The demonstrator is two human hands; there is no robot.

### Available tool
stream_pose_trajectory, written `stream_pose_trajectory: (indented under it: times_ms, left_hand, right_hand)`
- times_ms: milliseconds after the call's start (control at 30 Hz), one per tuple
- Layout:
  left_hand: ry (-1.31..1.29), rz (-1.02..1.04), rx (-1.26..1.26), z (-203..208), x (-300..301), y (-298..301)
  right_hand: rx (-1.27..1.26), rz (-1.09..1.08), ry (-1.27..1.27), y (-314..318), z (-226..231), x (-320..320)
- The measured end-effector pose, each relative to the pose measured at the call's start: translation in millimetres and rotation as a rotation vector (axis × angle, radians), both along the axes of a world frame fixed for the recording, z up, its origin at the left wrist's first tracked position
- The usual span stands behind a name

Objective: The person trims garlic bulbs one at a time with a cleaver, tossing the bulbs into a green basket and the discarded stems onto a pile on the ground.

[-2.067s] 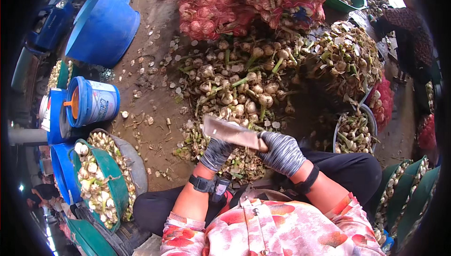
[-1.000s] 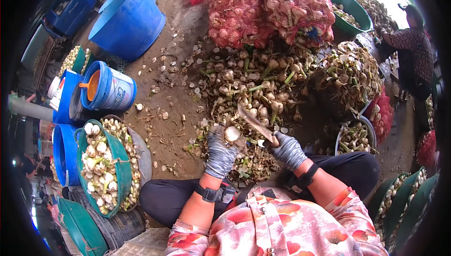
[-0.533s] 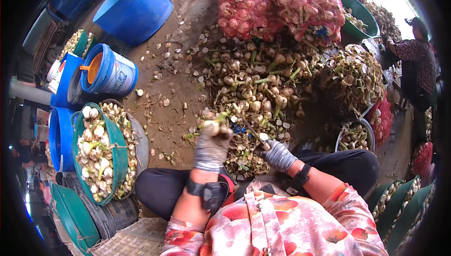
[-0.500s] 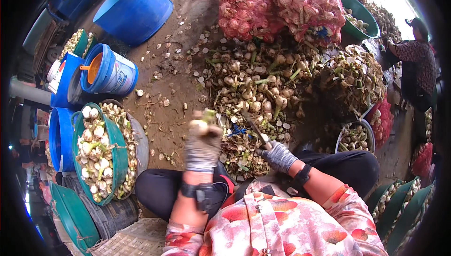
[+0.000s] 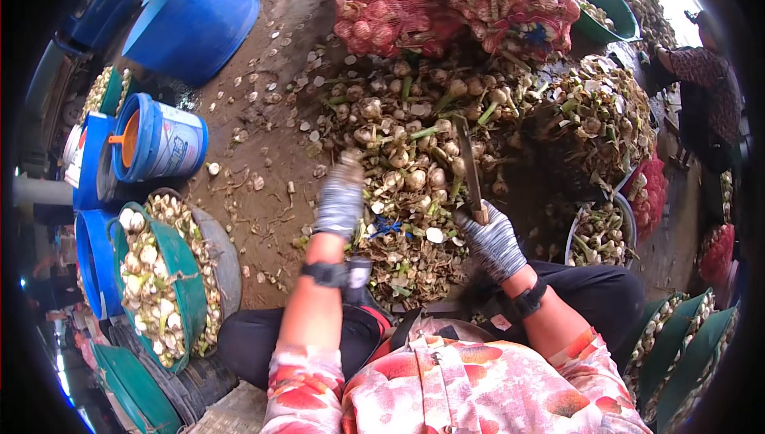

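My right hand (image 5: 492, 241), in a grey striped glove, is closed around the short wooden handle of a knife (image 5: 470, 167). Its narrow blade points away from me over the garlic heap. At the heap's left edge is my left hand (image 5: 340, 196), gloved the same way; its fingers are smeared by motion, so I cannot tell what they hold. Between and beyond both hands spreads the heap of garlic bulbs (image 5: 415, 180), with stems and roots on. Nearer my legs lies a pile of cut stems and trimmings (image 5: 414, 271) with a scrap of blue string.
A green basket of trimmed garlic (image 5: 190, 286) stands at left, near blue buckets (image 5: 165, 143) and a large blue tub (image 5: 195, 27). Red mesh sacks of garlic (image 5: 394, 7) block the far side. A tub of garlic (image 5: 629, 223) sits right; another person (image 5: 701, 91) is beyond.
My left hand, which held a garlic bulb, has reached forward to the heap; that bulb no longer shows in it. My right hand has moved forward and right, swinging the knife more upright.
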State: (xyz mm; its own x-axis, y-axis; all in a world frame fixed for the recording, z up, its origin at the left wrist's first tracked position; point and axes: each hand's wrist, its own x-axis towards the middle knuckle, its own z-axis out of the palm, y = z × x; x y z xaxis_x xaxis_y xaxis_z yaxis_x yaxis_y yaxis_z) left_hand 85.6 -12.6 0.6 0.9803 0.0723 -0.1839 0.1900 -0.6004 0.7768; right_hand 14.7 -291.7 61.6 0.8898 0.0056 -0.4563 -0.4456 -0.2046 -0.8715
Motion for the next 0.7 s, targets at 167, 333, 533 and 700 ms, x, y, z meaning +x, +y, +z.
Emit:
stream_pose_trajectory:
  times_ms: [167,333,533,700]
  left_hand:
    - [0.442,-0.209,0.836,-101.9,21.8,-73.4]
    - [0.615,-0.215,0.703,-151.8,24.8,-13.2]
    - [0.388,-0.162,-0.914,-63.9,-13.7,-25.7]
    - [0.207,-0.372,-0.454,-18.5,-57.2,-18.8]
  right_hand:
    - [-0.049,0.027,0.01,-0.1,-11.8,4.3]
    - [-0.127,0.095,-0.026,3.6,-23.6,10.9]
    - [-0.515,0.333,-0.108,-5.0,-39.0,14.3]
    - [-0.608,0.576,-0.245,12.6,6.1,3.6]
